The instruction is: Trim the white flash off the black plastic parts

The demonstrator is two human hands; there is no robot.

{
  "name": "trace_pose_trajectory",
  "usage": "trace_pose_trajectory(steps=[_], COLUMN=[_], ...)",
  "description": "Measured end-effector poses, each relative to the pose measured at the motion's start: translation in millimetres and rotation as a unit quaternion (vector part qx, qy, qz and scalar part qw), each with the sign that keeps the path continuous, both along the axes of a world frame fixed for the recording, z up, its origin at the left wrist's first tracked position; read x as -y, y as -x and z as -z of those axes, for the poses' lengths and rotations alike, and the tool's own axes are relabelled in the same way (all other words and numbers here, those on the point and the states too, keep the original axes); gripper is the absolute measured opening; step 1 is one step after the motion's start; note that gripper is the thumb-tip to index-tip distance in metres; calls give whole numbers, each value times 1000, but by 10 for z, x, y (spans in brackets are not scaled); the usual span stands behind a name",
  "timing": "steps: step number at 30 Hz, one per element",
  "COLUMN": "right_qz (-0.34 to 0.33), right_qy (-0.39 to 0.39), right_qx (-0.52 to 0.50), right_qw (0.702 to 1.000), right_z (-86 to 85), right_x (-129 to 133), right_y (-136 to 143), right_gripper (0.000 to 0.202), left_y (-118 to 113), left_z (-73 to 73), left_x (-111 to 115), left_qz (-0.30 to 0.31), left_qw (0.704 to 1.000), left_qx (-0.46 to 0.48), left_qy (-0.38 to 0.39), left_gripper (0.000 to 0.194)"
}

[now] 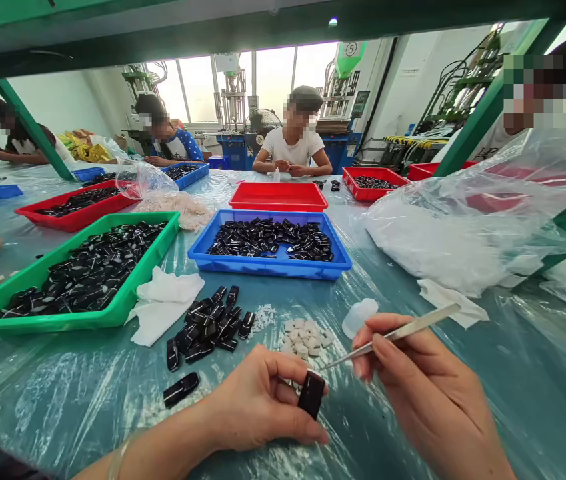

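Observation:
Between the thumb and fingers of my left hand (263, 403) is a small black plastic part (311, 395), held tilted with its top end up. My right hand (423, 387) grips metal tweezers (407, 328), whose tips meet the pale top end of that part. Just beyond my hands lies a pile of small whitish pieces (305, 337), with tiny white bits (264, 317) beside it. A heap of similar black parts (207, 323) sits to the left, and one single black part (181, 389) lies apart, nearer to me.
A blue tray (270, 267) and a green tray (77, 320) hold many black parts. Red trays (279, 197) stand farther back. White cloths (165, 293) and large clear plastic bags (443, 233) lie around. Several co-workers (293, 143) sit opposite and alongside. A green shelf beam (263, 30) crosses overhead.

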State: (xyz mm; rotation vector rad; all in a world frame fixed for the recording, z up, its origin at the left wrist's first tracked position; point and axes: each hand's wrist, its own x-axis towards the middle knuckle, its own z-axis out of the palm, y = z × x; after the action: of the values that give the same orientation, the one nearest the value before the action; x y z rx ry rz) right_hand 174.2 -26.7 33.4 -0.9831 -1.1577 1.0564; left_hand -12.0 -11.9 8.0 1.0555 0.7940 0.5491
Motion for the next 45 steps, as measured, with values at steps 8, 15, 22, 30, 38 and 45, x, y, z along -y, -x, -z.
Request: trace_pose_trajectory(steps=[8, 15, 22, 30, 38, 45], right_qz=[-14, -54, -62, -57, -46, -63], right_qy=[22, 20, 52, 115, 124, 125], right_qx=[-19, 21, 35, 27, 9, 14], right_qw=[999, 998, 996, 991, 991, 990], right_z=[-10, 66, 82, 39, 10, 28], right_x=[15, -22, -7, 15, 33, 24], right_y=[77, 23, 58, 137, 171, 153], right_gripper=[7, 8, 14, 19, 15, 15], left_y=[-12, 0, -18, -13, -20, -39], left_z=[19, 12, -25, -21, -46, -39], left_x=[26, 40, 38, 45, 55, 43], left_qz=[33, 50, 50, 55, 59, 57], left_qw=[999, 998, 998, 998, 996, 997], left_qx=[-17, -15, -38, -38, -64, -59], left_qy=[-5, -20, -19, -18, -1, 8], left_gripper=[38, 30, 32, 39, 33, 36])
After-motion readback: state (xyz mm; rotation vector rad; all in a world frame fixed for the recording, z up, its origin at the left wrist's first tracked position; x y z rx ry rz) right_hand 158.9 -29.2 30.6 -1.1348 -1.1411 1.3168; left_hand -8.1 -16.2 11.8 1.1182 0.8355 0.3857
